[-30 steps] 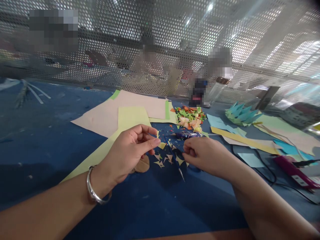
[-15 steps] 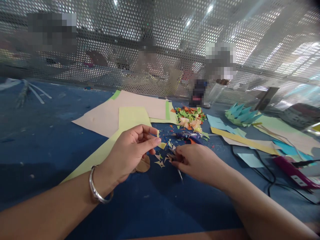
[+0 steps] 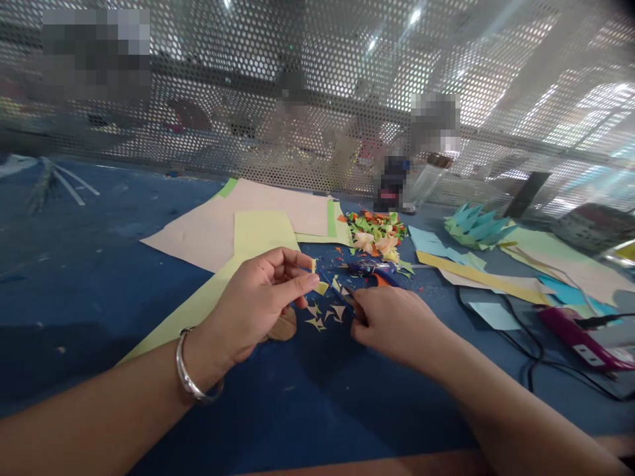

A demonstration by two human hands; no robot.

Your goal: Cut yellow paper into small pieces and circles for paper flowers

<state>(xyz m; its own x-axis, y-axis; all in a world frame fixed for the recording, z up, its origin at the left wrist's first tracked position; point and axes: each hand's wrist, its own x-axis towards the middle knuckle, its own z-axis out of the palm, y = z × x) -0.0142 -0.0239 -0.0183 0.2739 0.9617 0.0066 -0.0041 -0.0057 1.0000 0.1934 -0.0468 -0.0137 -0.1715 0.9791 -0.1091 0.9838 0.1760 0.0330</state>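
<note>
My left hand (image 3: 262,297), with a silver bangle at the wrist, pinches a small yellow paper piece (image 3: 313,265) between thumb and fingers. To its right, my right hand (image 3: 384,314) is closed around a slim metal tool (image 3: 348,291) whose kind I cannot make out, as the fingers hide most of it. A thin blue line runs between the two hands. Small paper scraps (image 3: 317,323) lie on the blue table below. A round brown piece (image 3: 284,325) shows partly under my left hand. Behind my right hand lie orange-and-blue handles (image 3: 381,281), perhaps of scissors.
Pale yellow (image 3: 265,231) and pinkish (image 3: 198,231) paper sheets lie at the left. Further back are a heap of curled paper pieces (image 3: 380,231) and a teal paper flower (image 3: 476,225). Paper strips (image 3: 486,281), black cables (image 3: 533,350) and a magenta power strip (image 3: 585,340) lie right.
My right hand has shifted slightly right. The tool's metal tip that pointed down below it is out of sight, and the tool now points toward my left hand, which has stayed put.
</note>
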